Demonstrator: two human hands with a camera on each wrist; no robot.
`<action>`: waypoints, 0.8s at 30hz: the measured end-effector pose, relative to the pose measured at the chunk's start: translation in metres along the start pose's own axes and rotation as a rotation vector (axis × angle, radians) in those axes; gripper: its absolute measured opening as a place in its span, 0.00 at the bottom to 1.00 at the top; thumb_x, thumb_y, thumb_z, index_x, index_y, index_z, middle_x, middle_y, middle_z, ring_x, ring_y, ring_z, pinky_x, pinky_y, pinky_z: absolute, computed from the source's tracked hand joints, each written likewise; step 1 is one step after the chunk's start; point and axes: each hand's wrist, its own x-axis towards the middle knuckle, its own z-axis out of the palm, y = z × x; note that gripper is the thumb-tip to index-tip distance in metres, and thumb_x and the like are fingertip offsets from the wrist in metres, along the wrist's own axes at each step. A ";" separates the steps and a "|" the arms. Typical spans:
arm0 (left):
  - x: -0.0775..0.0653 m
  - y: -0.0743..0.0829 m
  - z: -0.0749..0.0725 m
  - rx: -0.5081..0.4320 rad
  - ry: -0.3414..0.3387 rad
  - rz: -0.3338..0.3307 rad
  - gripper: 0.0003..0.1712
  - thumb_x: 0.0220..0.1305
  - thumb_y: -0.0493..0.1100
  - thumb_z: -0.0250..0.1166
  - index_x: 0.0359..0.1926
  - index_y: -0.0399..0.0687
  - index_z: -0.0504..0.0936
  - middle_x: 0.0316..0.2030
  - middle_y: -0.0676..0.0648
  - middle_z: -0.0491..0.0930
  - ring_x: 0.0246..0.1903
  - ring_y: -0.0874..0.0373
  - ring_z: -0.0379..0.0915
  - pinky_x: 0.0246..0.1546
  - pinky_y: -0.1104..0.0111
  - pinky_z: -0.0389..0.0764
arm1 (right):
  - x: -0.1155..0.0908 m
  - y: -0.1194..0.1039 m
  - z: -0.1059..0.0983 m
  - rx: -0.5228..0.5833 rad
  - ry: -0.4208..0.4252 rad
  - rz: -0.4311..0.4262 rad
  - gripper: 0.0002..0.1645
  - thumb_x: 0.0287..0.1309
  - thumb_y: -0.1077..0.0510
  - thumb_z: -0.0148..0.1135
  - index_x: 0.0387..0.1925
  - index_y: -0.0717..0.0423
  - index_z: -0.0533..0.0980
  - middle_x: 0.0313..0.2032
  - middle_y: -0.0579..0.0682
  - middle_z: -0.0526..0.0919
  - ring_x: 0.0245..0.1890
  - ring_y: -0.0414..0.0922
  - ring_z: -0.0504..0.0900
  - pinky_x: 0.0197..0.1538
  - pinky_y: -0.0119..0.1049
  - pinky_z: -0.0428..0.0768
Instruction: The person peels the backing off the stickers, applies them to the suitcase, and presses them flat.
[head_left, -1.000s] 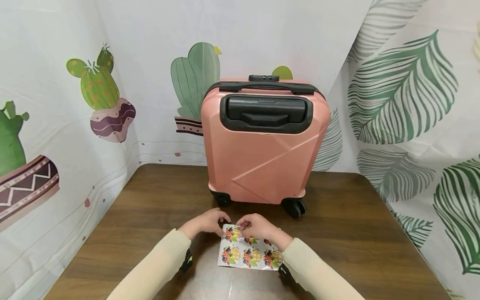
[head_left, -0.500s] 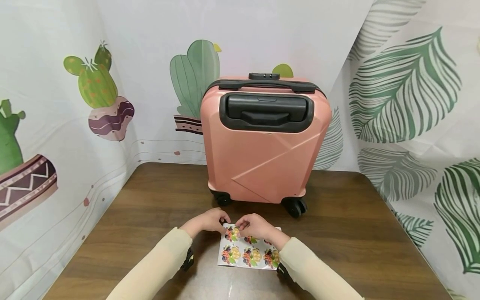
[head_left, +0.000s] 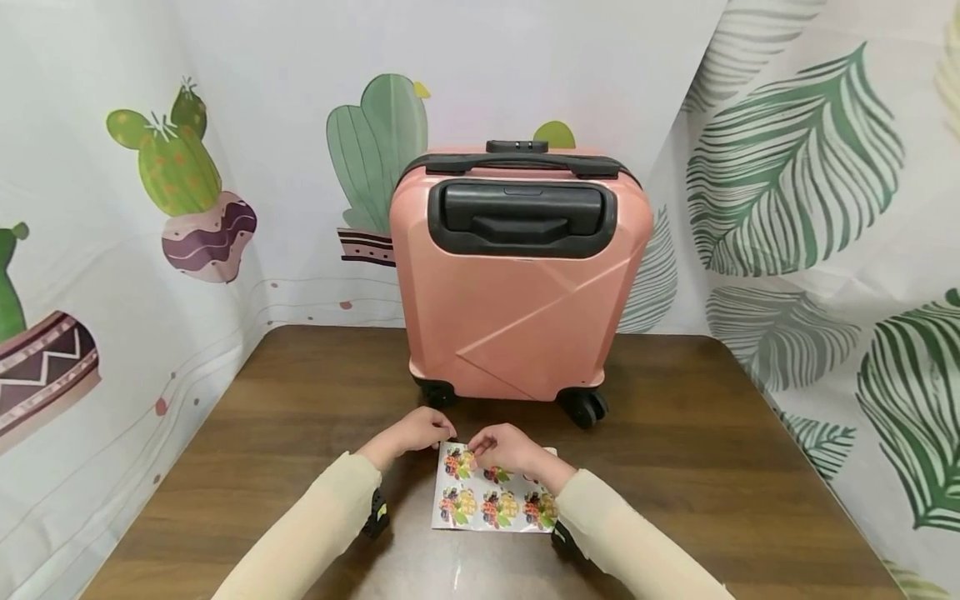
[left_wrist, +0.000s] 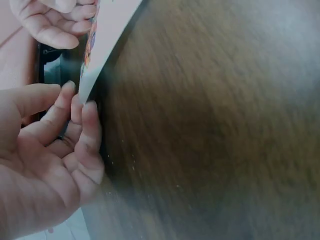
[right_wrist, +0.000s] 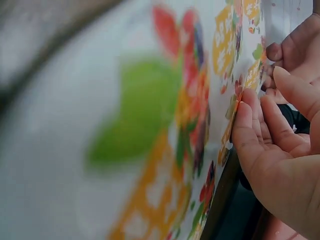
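Note:
A glossy white sheet (head_left: 491, 489) printed with fruit clusters, probably a sticker sheet, lies on the brown table before a pink suitcase (head_left: 517, 317). My left hand (head_left: 420, 429) is at its far left corner; in the left wrist view the thumb and index fingertips meet, and the corner (left_wrist: 92, 82) comes to the other fingers. Whether they grip it I cannot tell. My right hand (head_left: 513, 450) is over the far row of prints. In the right wrist view its lower fingers touch the sheet (right_wrist: 60, 165), while thumb and index finger stand apart. It covers part of that row.
The suitcase stands upright behind the sheet, with a black handle (head_left: 521, 218) and black wheels (head_left: 583, 407) close to my hands. A cloth (head_left: 300, 208) with cactus and leaf prints hangs around the table (head_left: 712, 467). A dark wrist strap (head_left: 377, 515) sits under my left sleeve.
My left thumb has drawn back off the sheet's corner and now meets the index finger. The right hand stays over the far row. The view has shifted slightly.

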 end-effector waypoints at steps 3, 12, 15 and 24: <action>-0.001 -0.003 0.000 -0.116 0.000 -0.089 0.13 0.70 0.39 0.60 0.45 0.38 0.89 0.22 0.52 0.76 0.24 0.62 0.70 0.20 0.74 0.64 | 0.000 0.001 0.002 -0.003 0.006 -0.003 0.13 0.58 0.64 0.69 0.46 0.62 0.83 0.38 0.51 0.85 0.35 0.39 0.79 0.40 0.32 0.79; -0.008 -0.008 -0.005 -0.470 -0.097 -0.246 0.05 0.65 0.37 0.66 0.31 0.42 0.84 0.19 0.55 0.72 0.20 0.65 0.65 0.22 0.76 0.67 | -0.002 -0.001 0.006 -0.018 0.037 -0.016 0.13 0.57 0.65 0.70 0.44 0.63 0.83 0.38 0.52 0.86 0.36 0.39 0.79 0.40 0.32 0.79; -0.011 -0.009 -0.005 -0.548 -0.131 -0.260 0.06 0.67 0.34 0.64 0.40 0.37 0.86 0.20 0.55 0.74 0.21 0.67 0.67 0.24 0.77 0.68 | -0.003 -0.002 0.006 -0.022 0.048 -0.016 0.12 0.56 0.65 0.71 0.44 0.63 0.83 0.37 0.52 0.86 0.36 0.39 0.79 0.40 0.32 0.79; -0.016 -0.009 -0.002 -0.647 -0.119 -0.340 0.07 0.69 0.36 0.63 0.33 0.44 0.85 0.20 0.54 0.76 0.21 0.68 0.70 0.23 0.80 0.70 | -0.004 -0.001 0.008 0.015 0.074 -0.020 0.12 0.55 0.66 0.71 0.42 0.63 0.83 0.37 0.52 0.86 0.36 0.39 0.79 0.39 0.32 0.79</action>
